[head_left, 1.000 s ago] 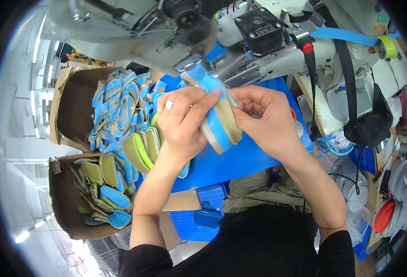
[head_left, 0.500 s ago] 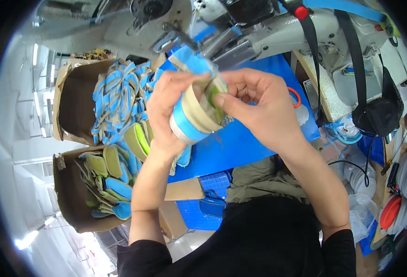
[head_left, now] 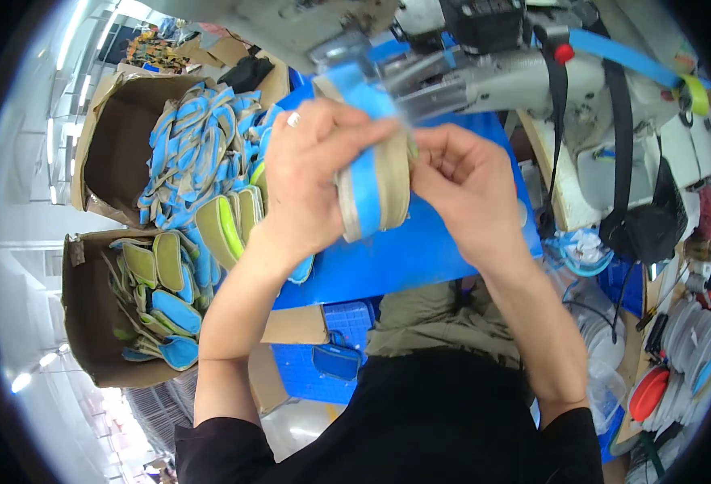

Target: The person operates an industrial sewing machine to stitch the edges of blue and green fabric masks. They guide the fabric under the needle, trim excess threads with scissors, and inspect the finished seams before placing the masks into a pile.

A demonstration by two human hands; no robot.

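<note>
A curved fabric band (head_left: 394,181), beige with a bright blue stripe, is held up over the blue work surface, in front of the machine. My left hand (head_left: 303,169), with a ring on one finger, is closed round its left side, the fingers lying across the upper part. At the band's right edge my right hand (head_left: 470,189) has thumb and fingertips pinched together. A sliver of green shows by these fingertips; the rest of what they grip is hidden. The band's upper end, near the machine's metal parts, is blurred.
A grey sewing machine (head_left: 505,85) spans the far side. Left stand two cardboard boxes, one by blue-and-beige strips (head_left: 202,153), the other holding green and blue padded pieces (head_left: 170,266). More green pieces (head_left: 225,230) lie on the blue tabletop (head_left: 363,270). A black strap (head_left: 620,145) hangs right.
The band has turned so its outer side faces me and its opening is no longer seen. My left fingers now reach across its top; the view has shifted slightly.
</note>
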